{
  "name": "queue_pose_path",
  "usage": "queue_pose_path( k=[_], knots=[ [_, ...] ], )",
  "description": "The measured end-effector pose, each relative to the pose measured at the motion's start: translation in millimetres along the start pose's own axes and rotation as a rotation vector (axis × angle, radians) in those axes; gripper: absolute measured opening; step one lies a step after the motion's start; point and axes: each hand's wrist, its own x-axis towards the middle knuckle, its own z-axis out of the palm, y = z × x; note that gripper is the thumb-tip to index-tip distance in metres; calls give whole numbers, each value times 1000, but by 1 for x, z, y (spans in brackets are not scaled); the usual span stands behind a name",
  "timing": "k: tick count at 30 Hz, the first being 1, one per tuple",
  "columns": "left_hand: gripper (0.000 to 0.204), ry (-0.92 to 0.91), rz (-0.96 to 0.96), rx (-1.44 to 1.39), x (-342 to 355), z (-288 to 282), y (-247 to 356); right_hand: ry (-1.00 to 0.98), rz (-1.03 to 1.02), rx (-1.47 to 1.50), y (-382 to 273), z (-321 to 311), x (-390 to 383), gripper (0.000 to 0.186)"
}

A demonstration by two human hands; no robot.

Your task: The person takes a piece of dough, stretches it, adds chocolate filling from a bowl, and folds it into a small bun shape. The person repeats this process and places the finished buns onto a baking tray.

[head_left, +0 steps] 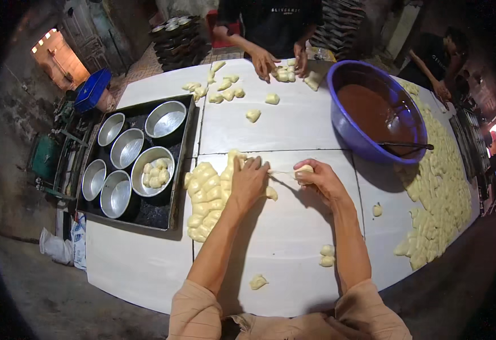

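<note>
My left hand [250,178] rests with curled fingers on dough at the right edge of a joined cluster of pale yellow pieces [205,201]. My right hand [316,181] pinches a lump of dough [304,169] to its right, with a thin strand stretched between the two hands. A small loose bit [271,192] lies just below my left fingers. Another piece [377,209] lies to the right, and two touching lumps [327,255] and a ragged piece [258,281] lie nearer me on the white tabletop [282,238].
A black tray [174,224] at left holds several metal pans [168,119], one with dough [156,173]. A purple tub [350,136] of brown liquid stands right, beside spread dough [435,215]. Across the table, a co-worker's hands [263,65] handle dough; another person [429,62] stands far right.
</note>
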Motion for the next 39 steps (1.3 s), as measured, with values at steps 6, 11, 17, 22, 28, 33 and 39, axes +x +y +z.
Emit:
queue_pose_path(
  k=[6, 11, 17, 22, 28, 33, 39],
  knots=[
    [54, 8, -144, 18, -7, -6, 37, -94, -115, 404, -2, -30, -68, 42],
    [58, -288, -254, -1091, -7, -60, 124, -44, -123, 337, 16, -46, -96, 38],
    [41, -328, -309, -1307, -5, -56, 173, 150, -97, 123, 18, -81, -126, 27],
    [44, -100, -273, -1285, 7, -29, 220, 265, -400, 128, 35, -107, -130, 31],
    [54, 519, 74, -1312, 37, -13, 291, 187, -438, 530, 8, -111, -143, 37],
    [79, 526, 46, -1594, 53, 17, 318, 221, -283, 805, -9, -124, -147, 25],
    [69, 12, -290, -1824, 48, 32, 308, 302, -468, 335, -48, -189, -92, 19]
  ],
)
